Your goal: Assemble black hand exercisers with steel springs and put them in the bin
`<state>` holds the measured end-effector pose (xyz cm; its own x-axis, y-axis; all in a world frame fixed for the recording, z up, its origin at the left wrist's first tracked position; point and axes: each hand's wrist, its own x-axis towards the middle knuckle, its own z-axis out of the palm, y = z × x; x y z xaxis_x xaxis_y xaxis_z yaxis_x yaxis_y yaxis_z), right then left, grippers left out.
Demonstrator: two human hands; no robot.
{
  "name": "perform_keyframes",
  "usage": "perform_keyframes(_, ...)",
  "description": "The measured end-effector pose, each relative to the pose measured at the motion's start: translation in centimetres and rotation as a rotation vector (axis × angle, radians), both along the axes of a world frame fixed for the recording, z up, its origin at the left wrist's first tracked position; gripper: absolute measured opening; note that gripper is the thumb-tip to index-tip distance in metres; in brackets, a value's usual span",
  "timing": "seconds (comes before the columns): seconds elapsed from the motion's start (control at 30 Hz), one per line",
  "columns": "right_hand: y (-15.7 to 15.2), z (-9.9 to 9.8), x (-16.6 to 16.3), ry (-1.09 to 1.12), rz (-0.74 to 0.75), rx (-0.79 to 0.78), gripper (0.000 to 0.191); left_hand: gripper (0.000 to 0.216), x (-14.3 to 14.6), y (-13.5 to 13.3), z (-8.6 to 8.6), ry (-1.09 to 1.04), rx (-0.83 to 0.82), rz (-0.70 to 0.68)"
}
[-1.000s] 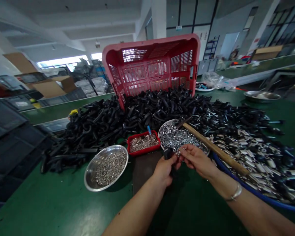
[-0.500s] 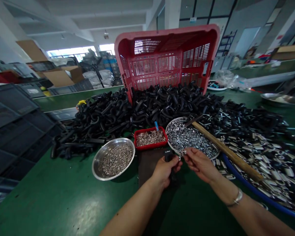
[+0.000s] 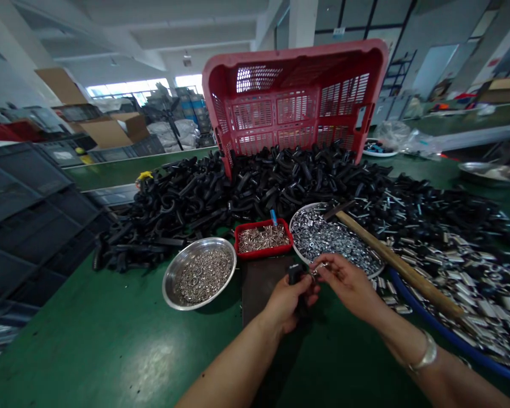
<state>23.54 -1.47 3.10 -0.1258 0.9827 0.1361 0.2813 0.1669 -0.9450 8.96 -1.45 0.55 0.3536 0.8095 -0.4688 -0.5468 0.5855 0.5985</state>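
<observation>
My left hand [image 3: 285,301] is closed round a black plastic part [image 3: 295,274], which stands up out of the fist; its lower portion is covered by my fingers. Between the thumb and fingertips of my right hand [image 3: 349,284] is a small shiny metal piece [image 3: 319,268]. That piece is right beside the left thumb tip, seemingly touching the end of the black part; the exact contact is too small to tell. Under the left hand lies a dark flat plate [image 3: 255,283]. Just behind the hands are a red tray of pins [image 3: 264,253] and a round dish of small metal parts [image 3: 323,238].
A steel bowl [image 3: 168,289] of small metal pieces stands left. A hammer [image 3: 399,263] lies across the dish and a blue-rimmed tray [image 3: 442,328] of metal parts at right. Behind, black parts [image 3: 187,190] are heaped before a tipped red crate [image 3: 295,54].
The metal piece in my right hand has come closer to the left thumb and turned a little. The view has shifted slightly, while both hands keep their grip.
</observation>
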Motion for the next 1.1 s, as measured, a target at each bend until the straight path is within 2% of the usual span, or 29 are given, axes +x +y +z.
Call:
perform_keyframes(0.1, 0.1, 1.8, -0.5, 0.03, 0.088, 0.022, 0.019, 0.021, -0.9, -0.2, 0.1, -0.216, -0.159, -0.15)
perform_keyframes(0.23, 0.6, 2.6, -1.1, -0.018, 0.133, 0.059, 0.018, 0.022, -1.9, -0.4, -0.4, -0.463, -0.234, -0.208)
perform_keyframes(0.57, 0.2, 1.6, -1.6, -0.291, 0.169, 0.166, 0.017, 0.028, -2.2, -0.5, -0.9, -0.561, -0.32, -0.225)
perform_keyframes(0.67, 0.5, 2.0, -1.7, -0.312, 0.194, 0.095, 0.02, 0.028, -2.5, -0.6, -0.9, -0.484, -0.262, -0.283)
perform_keyframes(0.8, 1.4, 2.5, -1.5, -0.248, 0.299, -0.142, 0.029, 0.034, -3.0, -0.7, -0.9, -0.351, -0.095, -0.467)
perform_keyframes(0.87, 2.4, 2.3, -1.2, -0.274, 0.363, -0.235, 0.033, 0.037, -3.2, -0.6, -1.0, -0.386, -0.083, -0.574)
perform_keyframes(0.9, 3.0, 2.0, -1.0, -0.364, 0.368, -0.218, 0.034, 0.037, -3.4, -0.4, -1.1, -0.43, -0.104, -0.586)
perform_keyframes(0.97, 5.0, 1.4, -0.5, -0.659, 0.294, -0.063, 0.033, 0.036, -3.6, 0.0, -1.3, -0.539, -0.167, -0.483)
perform_keyframes(1.03, 7.4, 0.9, -0.1, -0.933, 0.135, 0.146, 0.031, 0.035, -3.8, 0.5, -1.4, -0.633, -0.23, -0.312)
perform_keyframes(1.1, 9.8, 0.5, 0.3, -1.057, 0.058, 0.242, 0.027, 0.035, -4.0, 0.9, -1.5, -0.691, -0.279, -0.197)
